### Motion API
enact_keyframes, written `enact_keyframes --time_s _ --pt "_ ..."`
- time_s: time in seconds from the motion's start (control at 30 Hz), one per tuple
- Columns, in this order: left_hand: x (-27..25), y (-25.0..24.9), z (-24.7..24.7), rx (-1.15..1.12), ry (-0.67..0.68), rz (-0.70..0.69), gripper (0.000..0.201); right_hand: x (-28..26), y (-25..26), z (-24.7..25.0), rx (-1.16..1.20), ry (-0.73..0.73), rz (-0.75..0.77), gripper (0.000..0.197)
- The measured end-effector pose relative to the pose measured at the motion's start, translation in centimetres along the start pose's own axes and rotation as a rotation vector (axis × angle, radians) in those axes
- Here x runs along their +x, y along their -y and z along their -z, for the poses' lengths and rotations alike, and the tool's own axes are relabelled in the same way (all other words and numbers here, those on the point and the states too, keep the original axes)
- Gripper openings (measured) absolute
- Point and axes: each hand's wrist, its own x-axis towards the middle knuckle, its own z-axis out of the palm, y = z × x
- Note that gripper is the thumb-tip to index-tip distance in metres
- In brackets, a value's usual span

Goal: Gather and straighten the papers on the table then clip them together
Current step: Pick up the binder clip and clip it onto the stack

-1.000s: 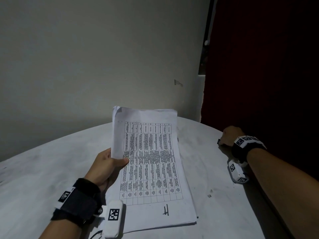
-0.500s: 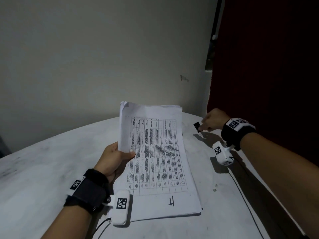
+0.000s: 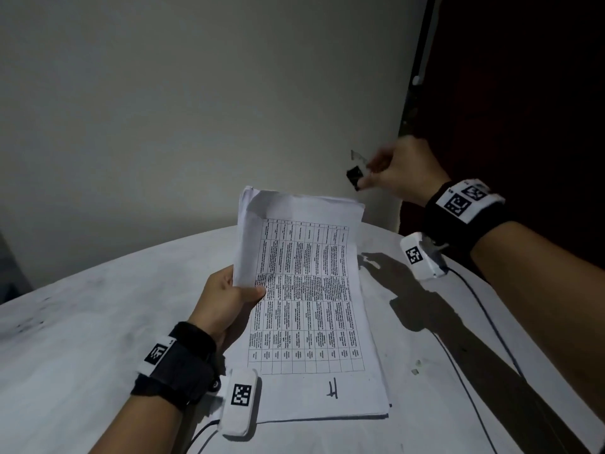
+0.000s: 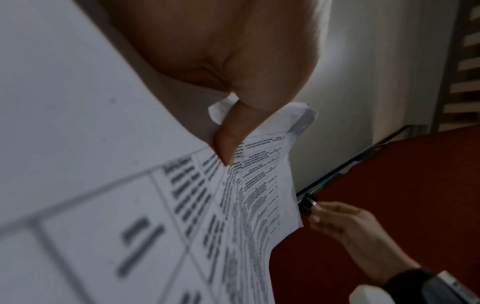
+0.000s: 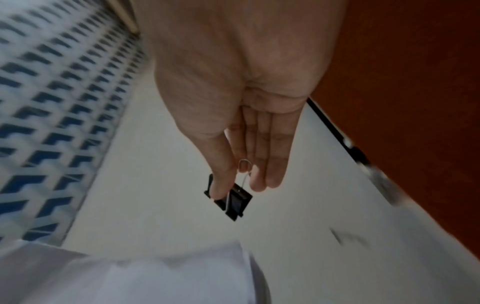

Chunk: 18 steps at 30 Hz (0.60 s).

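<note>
A stack of white papers (image 3: 311,299) with a printed table stands tilted, its bottom edge on the round white table (image 3: 82,339). My left hand (image 3: 229,299) grips the stack's left edge, thumb on the front sheet (image 4: 228,142). My right hand (image 3: 399,172) is raised above the stack's top right corner and pinches a small black binder clip (image 3: 355,175) between thumb and forefinger. In the right wrist view the binder clip (image 5: 233,200) hangs from the fingertips by its wire handle, above the papers (image 5: 155,275).
A pale wall (image 3: 196,109) stands close behind the table. A dark red door (image 3: 523,93) is at the right. A black cable (image 3: 484,322) runs over the table's right side, near small scraps (image 3: 416,367).
My right hand has lifted from the table's right edge with the binder clip and risen toward the stack's top right corner. My left hand keeps holding the papers.
</note>
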Motion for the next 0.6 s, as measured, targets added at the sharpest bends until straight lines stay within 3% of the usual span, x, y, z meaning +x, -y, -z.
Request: enact_keyframes --time_s 0.1,0.3,0.4,0.6 --pt "-0.2 -0.3 -0.1 0.041 -0.027 -0.058 0.028 -0.5 3.2 2.3 -0.019 -0.068 0.151 0.036" --pt "-0.5 -0.8 -0.4 0.136 -0.077 -0.213 0.023 -2.7 7.2 1.1 -0.319 0.062 0.453 0.021" --pt "-0.6 -1.1 -0.4 0.199 -0.083 -0.286 0.036 -3.5 7.7 0.6 -0.404 0.07 0.538 0.012" --pt "-1.1 -1.5 -0.4 0.182 -0.08 -0.347 0.039 -4.4 8.7 0.9 -0.482 0.02 0.614 0.017"
